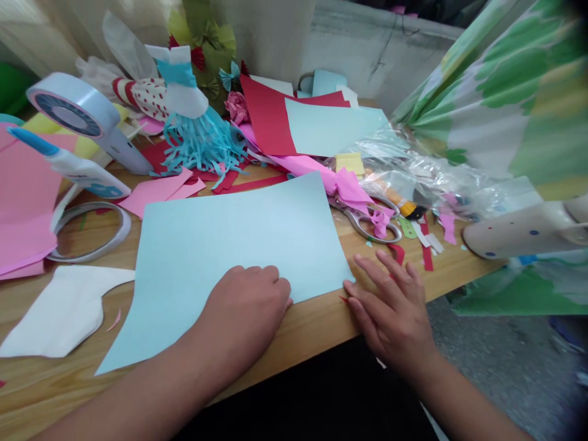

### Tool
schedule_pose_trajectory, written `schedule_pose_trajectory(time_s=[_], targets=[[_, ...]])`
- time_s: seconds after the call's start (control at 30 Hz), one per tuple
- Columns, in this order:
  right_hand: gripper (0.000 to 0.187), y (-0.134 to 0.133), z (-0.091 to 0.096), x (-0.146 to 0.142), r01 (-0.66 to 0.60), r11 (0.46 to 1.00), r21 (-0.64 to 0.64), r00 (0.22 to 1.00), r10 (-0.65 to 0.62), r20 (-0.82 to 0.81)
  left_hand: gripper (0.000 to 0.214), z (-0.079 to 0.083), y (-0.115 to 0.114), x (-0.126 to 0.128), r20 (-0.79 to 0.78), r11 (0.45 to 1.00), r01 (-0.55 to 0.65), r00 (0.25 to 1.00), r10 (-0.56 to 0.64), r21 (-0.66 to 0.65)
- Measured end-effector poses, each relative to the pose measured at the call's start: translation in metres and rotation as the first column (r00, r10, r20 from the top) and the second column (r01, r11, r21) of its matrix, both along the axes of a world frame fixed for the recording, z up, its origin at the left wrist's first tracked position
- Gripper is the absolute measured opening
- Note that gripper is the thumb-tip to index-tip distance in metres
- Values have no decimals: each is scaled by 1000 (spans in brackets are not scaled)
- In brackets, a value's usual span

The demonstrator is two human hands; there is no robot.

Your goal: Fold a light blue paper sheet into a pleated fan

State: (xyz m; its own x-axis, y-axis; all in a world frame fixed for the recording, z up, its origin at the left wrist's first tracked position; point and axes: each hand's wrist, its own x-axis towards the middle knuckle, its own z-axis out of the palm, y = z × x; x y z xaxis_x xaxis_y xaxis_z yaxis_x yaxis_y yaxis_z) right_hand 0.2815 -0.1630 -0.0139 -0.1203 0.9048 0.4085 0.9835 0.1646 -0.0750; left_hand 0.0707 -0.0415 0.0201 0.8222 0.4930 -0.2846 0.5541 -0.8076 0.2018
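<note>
A large pale blue paper sheet (pixel 220 245) lies on the wooden table (pixel 312 331), its near edge curling slightly. My left hand (pixel 243 306) rests on the sheet's lower part, its fingers together and curled down on the paper. My right hand (pixel 386 306) lies with spread fingers by the sheet's right corner, its fingertips at the corner and on the bare wood. Silver scissors (pixel 367 220) with pink crepe paper (pixel 351 190) over them lie just beyond my right hand.
Behind the sheet stand a blue-and-white paper dress (pixel 188 122) with a fringed skirt and piles of red and pink paper (pixel 271 116). Tape dispensers (pixel 73 110) and a tape roll (pixel 92 233) sit at left. Crumpled plastic (pixel 413 165) and green-patterned fabric (pixel 500 110) lie at right.
</note>
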Motion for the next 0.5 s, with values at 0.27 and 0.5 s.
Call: schedule_pose_trajectory(time_s=[0.27,0.5], targets=[[29,-4,7,-4,-110,989,98,979,125,-162,27,3,1,2,-11,1000,8,1000,-8,26],[35,6,0,-49,-308,950,-50,948,302,-105,19,2,-1,2,-5,997,26,1000,-25,68]])
